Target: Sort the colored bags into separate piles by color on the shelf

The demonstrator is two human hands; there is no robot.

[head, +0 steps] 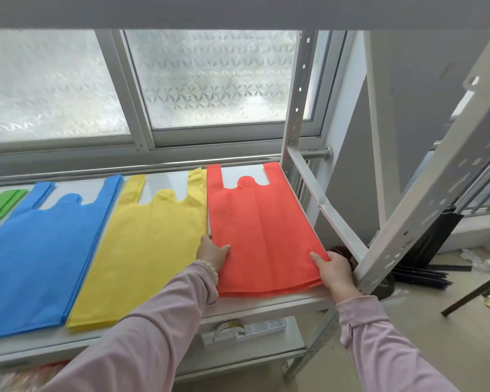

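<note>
Evenly, left hand [213,251] and right hand [335,270] each pinch the plain red bags [260,222] on the shelf [280,301].

No legible txt or labels anywhere

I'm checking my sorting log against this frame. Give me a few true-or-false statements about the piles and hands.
1. Left to right, the shelf holds a green pile, blue pile, yellow pile and red pile. True.
2. The left hand and right hand both grip the red pile. True.
3. The blue pile touches the red pile. False: the yellow pile lies between them.
4. The bag handles point toward the person. False: they point toward the window.
</note>
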